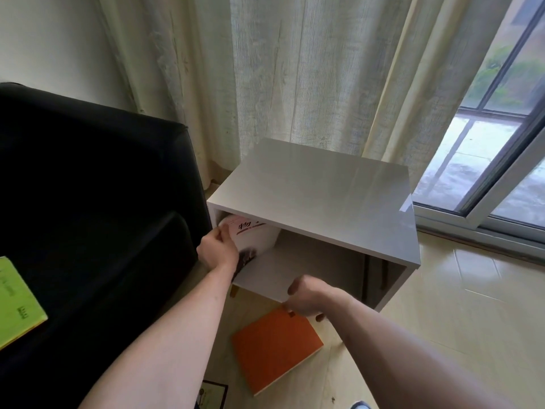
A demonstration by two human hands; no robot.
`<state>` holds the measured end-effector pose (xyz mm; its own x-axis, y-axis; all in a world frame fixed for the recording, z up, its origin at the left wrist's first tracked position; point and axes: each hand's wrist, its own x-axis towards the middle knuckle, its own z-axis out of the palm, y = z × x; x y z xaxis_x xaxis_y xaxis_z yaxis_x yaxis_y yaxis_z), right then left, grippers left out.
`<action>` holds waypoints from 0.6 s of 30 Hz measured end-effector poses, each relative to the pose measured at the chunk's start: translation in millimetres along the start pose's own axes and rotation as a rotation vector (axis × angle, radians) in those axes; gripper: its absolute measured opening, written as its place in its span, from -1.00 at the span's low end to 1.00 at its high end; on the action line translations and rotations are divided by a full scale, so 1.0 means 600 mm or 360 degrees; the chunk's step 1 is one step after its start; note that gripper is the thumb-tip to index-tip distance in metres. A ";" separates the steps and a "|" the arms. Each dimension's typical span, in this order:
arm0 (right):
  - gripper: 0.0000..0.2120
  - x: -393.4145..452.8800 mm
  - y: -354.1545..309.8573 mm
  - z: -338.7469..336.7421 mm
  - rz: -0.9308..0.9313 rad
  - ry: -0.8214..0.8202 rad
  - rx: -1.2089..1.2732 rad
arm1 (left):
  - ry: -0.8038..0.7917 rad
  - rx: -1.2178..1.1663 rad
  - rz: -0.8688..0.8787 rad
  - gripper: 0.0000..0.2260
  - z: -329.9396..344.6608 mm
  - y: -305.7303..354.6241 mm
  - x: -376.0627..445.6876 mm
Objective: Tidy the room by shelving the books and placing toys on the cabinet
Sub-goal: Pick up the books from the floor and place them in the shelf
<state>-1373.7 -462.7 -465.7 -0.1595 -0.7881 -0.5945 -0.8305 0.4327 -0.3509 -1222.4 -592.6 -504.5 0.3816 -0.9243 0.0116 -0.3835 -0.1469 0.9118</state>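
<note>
white book with red lettering [253, 236]: upper part hidden under the grey cabinet top [318, 199]
lime-green book [17, 302]: cut by left edge
right hand [306, 298]: fingertips blurred

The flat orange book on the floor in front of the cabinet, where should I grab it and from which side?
Probably by the long right edge of the orange hardcover book, coming from above on the right. It lies flat on the pale floor, so fingers must slip under an edge. The right hand hovers nearest; the left hand holds the white book.

Both bare arms reach far forward. The left hand [218, 250] grips something with curled fingers. The right hand [306, 296] hangs loosely curled, holding nothing.
</note>
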 end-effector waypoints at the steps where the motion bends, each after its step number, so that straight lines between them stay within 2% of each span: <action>1: -0.54 0.000 0.000 0.000 0.0000 0.0003 0.0007 | -0.0015 0.0005 0.0000 -0.67 0.001 -0.002 -0.001; 8: -0.55 -0.001 0.000 0.000 -0.0002 -0.0005 0.0014 | 0.0058 -0.0035 -0.0088 -0.64 0.000 -0.002 0.002; 18: -0.58 -0.010 -0.004 -0.005 -0.0016 -0.0028 -0.0068 | -0.0020 0.0251 0.0002 -0.68 -0.016 -0.019 0.008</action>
<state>-1372.5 -460.3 -459.3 -0.1416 -0.7844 -0.6039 -0.8541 0.4052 -0.3260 -1208.2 -592.1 -510.9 0.3706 -0.9288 0.0067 -0.5116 -0.1980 0.8361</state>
